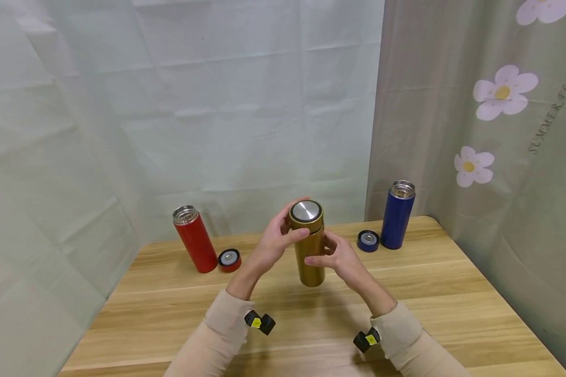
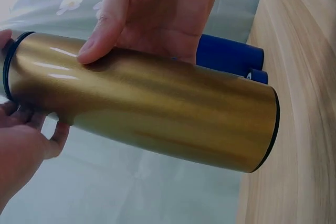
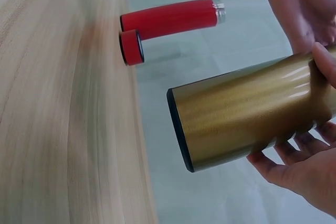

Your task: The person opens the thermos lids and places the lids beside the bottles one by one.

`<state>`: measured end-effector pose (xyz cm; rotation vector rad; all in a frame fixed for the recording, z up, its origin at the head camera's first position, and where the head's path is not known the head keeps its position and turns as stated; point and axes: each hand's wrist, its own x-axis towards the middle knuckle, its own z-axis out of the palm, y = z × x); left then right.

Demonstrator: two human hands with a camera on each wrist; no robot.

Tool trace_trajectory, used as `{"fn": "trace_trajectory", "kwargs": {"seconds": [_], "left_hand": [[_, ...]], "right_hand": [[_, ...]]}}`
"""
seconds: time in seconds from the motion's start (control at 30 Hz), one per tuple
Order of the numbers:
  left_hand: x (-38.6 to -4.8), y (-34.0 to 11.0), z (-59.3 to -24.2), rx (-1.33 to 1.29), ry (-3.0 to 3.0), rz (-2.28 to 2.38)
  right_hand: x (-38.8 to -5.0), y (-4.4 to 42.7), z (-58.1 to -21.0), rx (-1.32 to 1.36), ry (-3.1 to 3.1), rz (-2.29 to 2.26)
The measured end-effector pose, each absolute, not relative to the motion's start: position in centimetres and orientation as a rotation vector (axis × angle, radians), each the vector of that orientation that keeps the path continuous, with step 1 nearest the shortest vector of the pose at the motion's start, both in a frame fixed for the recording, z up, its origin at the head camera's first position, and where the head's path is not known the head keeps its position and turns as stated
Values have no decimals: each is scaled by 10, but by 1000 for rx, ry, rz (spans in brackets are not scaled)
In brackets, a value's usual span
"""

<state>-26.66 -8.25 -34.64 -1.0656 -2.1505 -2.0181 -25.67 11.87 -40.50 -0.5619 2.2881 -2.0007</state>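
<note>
A gold thermos flask [image 1: 310, 259] with a brushed silver top is held nearly upright in front of me, its base above the table. My left hand [image 1: 274, 242] grips the gold lid [image 1: 316, 224] from the left, thumb across the front and fingers behind. Lower down, my right hand [image 1: 341, 259] holds the body from the right, its thumb on the front. A thin dark line shows between lid and body. Both wrist views show the gold body [image 2: 173, 108] and its black-rimmed base [image 3: 180, 130]; the lid is mostly out of sight there.
At the left stands an uncapped red flask [image 1: 197, 243] with its red lid [image 1: 229, 259] beside it, inner side up. An uncapped blue flask [image 1: 397, 220] and its upturned blue lid [image 1: 368, 241] stand at the back right. Curtains hang behind the wooden table [image 1: 170, 319].
</note>
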Motion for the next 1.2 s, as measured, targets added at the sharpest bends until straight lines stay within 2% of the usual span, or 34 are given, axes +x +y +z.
{"fn": "trace_trajectory", "kwargs": {"seconds": [0.4, 0.83, 1.2], "left_hand": [[-265, -70, -347, -786, -2008, -2095], [-264, -58, -348, -533, -1962, -1968], [-265, -62, -340, -570, -1902, -1965]], "right_hand": [[-257, 117, -405, -580, 2295, -2002], [-260, 111, -406, -515, 2398, -1986], [-267, 118, -415, -412, 2388, -2056]]}}
